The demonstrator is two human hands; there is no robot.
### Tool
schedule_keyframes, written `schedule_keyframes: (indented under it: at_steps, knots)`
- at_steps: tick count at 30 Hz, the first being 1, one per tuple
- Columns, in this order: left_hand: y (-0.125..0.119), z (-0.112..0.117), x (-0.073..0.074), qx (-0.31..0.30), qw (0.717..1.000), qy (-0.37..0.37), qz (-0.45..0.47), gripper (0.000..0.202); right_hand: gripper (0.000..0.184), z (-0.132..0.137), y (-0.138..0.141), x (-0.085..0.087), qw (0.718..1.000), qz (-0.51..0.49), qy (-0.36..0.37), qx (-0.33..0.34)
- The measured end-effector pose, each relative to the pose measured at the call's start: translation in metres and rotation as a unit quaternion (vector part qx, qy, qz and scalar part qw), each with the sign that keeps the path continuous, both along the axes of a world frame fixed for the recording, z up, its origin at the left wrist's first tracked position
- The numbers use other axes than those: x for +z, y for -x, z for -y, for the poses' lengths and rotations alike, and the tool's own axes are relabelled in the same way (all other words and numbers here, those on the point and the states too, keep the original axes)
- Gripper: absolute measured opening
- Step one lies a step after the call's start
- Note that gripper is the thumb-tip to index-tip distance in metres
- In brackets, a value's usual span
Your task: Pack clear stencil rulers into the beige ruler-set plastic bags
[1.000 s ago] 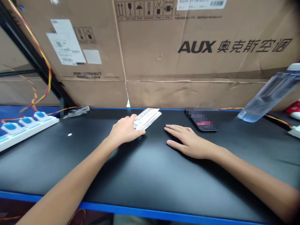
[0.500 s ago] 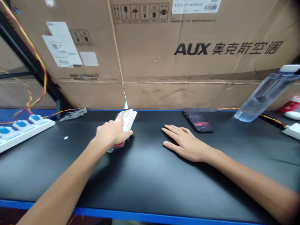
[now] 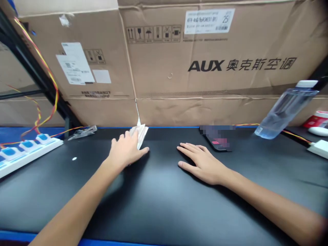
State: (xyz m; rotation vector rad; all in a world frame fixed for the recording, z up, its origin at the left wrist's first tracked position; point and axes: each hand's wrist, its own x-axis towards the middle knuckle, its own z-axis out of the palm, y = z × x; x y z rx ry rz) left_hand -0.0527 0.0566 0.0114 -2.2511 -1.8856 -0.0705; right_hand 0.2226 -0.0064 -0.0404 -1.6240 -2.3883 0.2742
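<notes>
**Left hand [image 3: 124, 150] against a folded paper bundle [image 3: 139, 135]**

The bundle stands tilted on the black desktop [image 3: 164, 201], its lower end behind the hand. The spread fingers [image 3: 127, 138] touch it; whether they grip it, I cannot tell. The right hand [image 3: 202, 164] lies flat and open, holding nothing, just below a blurred smartphone [image 3: 217, 141].

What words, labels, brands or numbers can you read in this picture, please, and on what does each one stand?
"AUX" on the cardboard carton.
"奥克斯空调" beside it, on the same carton.
"25" on the white label; the label's other lines are too small to read reliably.
The white sticker is too small to read.
The phone is pixelated and unreadable.
</notes>
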Motion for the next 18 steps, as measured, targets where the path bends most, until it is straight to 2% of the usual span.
schedule_keyframes:
  at_steps: [2, 3, 4, 6, 9, 13, 18]
  knots:
    - [-0.016, 0.007, -0.008, -0.113, 0.991, -0.067, 0.012, 0.077, 0.076, -0.007, 0.0, 0.0, 1.0, -0.001, 0.003, -0.019]
    - [-0.025, 0.009, -0.013, -0.162, 0.984, -0.062, 0.025, 0.075, 0.078, -0.012, -0.001, 0.0, 1.0, 0.0, 0.006, -0.03]
    - [-0.034, 0.01, -0.019, -0.202, 0.977, -0.042, 0.048, 0.074, 0.08, -0.016, -0.001, -0.001, 0.999, 0.002, 0.012, -0.036]
    - [-0.049, 0.008, -0.032, -0.261, 0.961, 0.045, 0.08, 0.08, 0.081, -0.021, -0.001, -0.002, 0.999, 0.005, 0.023, -0.036]
    - [-0.059, -0.002, -0.046, -0.284, 0.943, 0.146, 0.097, 0.087, 0.079, -0.023, -0.001, 0.0, 0.999, 0.015, 0.03, -0.027]
    - [-0.056, -0.012, -0.052, -0.293, 0.939, 0.141, 0.111, 0.091, 0.079, -0.02, -0.003, 0.004, 0.999, 0.032, 0.036, -0.022]
    - [-0.048, -0.008, -0.051, -0.315, 0.933, 0.138, 0.109, 0.088, 0.081, -0.019, -0.003, 0.007, 0.998, 0.042, 0.036, -0.014]
